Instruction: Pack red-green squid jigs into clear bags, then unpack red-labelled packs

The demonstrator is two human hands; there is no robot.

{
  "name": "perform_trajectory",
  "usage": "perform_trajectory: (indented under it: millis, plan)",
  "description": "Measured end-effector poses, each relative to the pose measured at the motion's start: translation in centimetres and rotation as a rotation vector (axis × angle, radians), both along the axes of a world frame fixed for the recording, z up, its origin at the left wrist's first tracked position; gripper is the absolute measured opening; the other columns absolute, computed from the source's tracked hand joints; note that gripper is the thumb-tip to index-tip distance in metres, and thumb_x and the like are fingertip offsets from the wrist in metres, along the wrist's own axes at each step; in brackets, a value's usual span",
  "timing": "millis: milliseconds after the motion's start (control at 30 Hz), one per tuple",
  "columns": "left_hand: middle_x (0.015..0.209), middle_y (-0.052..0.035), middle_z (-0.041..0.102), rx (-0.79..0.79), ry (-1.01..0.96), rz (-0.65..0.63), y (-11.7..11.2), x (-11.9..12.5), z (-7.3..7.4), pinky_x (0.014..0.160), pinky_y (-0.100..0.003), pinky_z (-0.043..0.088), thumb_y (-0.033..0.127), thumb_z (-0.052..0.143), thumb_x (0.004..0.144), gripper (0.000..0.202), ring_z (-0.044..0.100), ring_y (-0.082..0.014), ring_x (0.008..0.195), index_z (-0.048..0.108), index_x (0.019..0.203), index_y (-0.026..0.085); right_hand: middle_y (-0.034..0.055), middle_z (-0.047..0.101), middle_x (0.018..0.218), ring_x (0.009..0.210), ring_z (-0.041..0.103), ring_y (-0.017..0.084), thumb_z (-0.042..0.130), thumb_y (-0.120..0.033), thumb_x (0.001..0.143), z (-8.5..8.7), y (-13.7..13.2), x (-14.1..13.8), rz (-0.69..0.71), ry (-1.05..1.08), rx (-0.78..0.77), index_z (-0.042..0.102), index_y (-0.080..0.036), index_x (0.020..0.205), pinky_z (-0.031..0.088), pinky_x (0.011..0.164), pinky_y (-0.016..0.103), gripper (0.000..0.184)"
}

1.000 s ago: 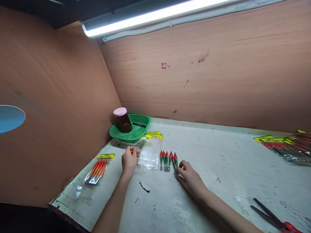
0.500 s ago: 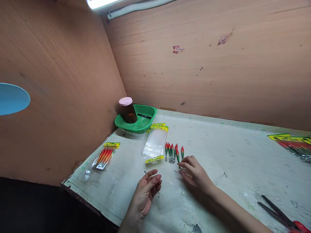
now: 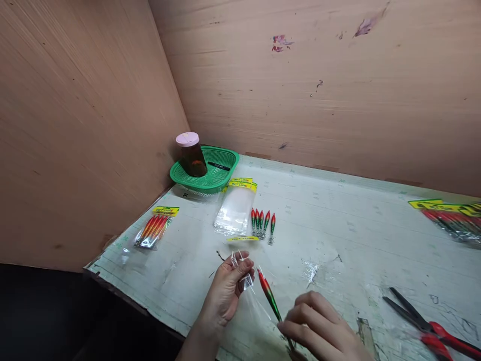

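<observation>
My left hand (image 3: 227,286) pinches a clear plastic bag (image 3: 247,282) between thumb and fingers, and its film trails toward my right hand. A slim squid jig (image 3: 269,295), red at the tip and green lower down, slants up beside the bag, apart from my left fingers. My right hand (image 3: 319,323), a little blurred, grips the hooked lower end of that jig. Just beyond my left hand lies a yellow header label (image 3: 243,238); whether it joins the held bag I cannot tell. Several more red-green jigs (image 3: 262,222) lie in a row beside a stack of clear header bags (image 3: 235,208).
A packed bag of orange-red jigs (image 3: 155,229) lies at left, more packed jigs (image 3: 451,220) at far right. The green basket (image 3: 216,188) holds a lidded jar (image 3: 192,158) and a black pen (image 3: 219,166). Red-handled scissors (image 3: 421,321) lie open at right.
My right hand has picked a jig from the row and brought it down toward me, beside the bag in my left hand. The camera view has shifted slightly.
</observation>
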State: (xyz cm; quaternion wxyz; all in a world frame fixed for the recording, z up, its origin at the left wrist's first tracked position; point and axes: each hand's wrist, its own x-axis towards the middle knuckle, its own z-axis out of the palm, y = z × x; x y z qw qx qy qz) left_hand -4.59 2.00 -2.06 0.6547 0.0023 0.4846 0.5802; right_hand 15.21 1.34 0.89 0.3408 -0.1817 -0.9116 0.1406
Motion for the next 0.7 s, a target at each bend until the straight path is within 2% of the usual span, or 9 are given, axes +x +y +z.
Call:
perform_trajectory:
  millis: [100,200,300,400,467,567,700]
  plan:
    - [0.068,0.0008,0.067,0.05,0.027,-0.163,-0.7,0.6,0.4,0.055,-0.019,0.051,0.025,0.093,0.045,0.052,0.064,-0.0104,0.06,0.066,0.088,0.014,0.0067,0.069,0.082,0.081,0.06,0.019,0.043,-0.007,0.09,0.2,0.3,-0.5,-0.155,-0.123,0.246,0.064,-0.013,0.102,0.044,0.078,0.034,0.025]
    - [0.072,0.0007,0.067,0.122,0.066,-0.262,-1.4,0.8,0.8,0.057,-0.019,0.051,0.027,0.09,0.053,0.05,0.065,-0.0114,0.066,0.067,0.095,0.015,0.0065,0.072,0.086,0.086,0.063,0.019,0.036,-0.01,0.095,0.3,0.3,-0.6,-0.209,-0.164,0.346,0.066,-0.014,0.105,0.038,0.086,0.036,0.032]
    - [0.089,-0.0053,0.07,0.185,0.034,-0.303,-1.6,0.7,1.2,0.06,-0.025,0.054,0.041,0.085,0.06,0.054,0.068,-0.017,0.073,0.065,0.104,0.016,0.0064,0.073,0.088,0.087,0.063,0.02,0.034,-0.011,0.096,-0.5,0.3,-0.7,-0.246,-0.087,0.378,0.068,-0.015,0.104,0.034,0.089,0.039,0.035]
    - [0.104,-0.013,0.07,0.213,-0.034,-0.311,-1.3,0.4,1.6,0.065,-0.033,0.057,0.06,0.068,0.072,0.06,0.071,-0.024,0.079,0.061,0.113,0.016,0.0048,0.074,0.095,0.091,0.062,0.019,0.036,-0.011,0.095,-1.5,0.2,-0.8,-0.248,-0.044,0.402,0.068,-0.018,0.106,0.032,0.094,0.04,0.035]
    - [0.107,-0.0152,0.07,0.229,-0.034,-0.309,-1.2,0.4,1.7,0.068,-0.033,0.056,0.059,0.064,0.076,0.056,0.071,-0.026,0.083,0.062,0.11,0.015,0.0033,0.074,0.099,0.094,0.061,0.019,0.035,-0.012,0.095,-1.8,0.1,-0.8,-0.249,-0.051,0.408,0.068,-0.02,0.108,0.032,0.095,0.04,0.036]
    - [0.105,-0.0144,0.071,0.253,-0.033,-0.275,-1.1,0.5,1.7,0.072,-0.033,0.056,0.05,0.069,0.077,0.044,0.071,-0.0263,0.086,0.065,0.101,0.014,0.0035,0.073,0.104,0.096,0.061,0.02,0.033,-0.013,0.097,-1.7,0.0,-1.0,-0.287,-0.012,0.377,0.068,-0.021,0.107,0.033,0.093,0.04,0.037]
    - [0.1,-0.0118,0.072,0.245,-0.088,-0.205,-1.4,0.9,1.7,0.073,-0.036,0.057,0.047,0.071,0.077,0.04,0.071,-0.0258,0.085,0.066,0.099,0.014,0.0074,0.071,0.111,0.1,0.06,0.024,0.039,-0.014,0.096,-1.1,-0.1,-1.1,-0.344,0.064,0.257,0.068,-0.017,0.101,0.034,0.087,0.041,0.029]
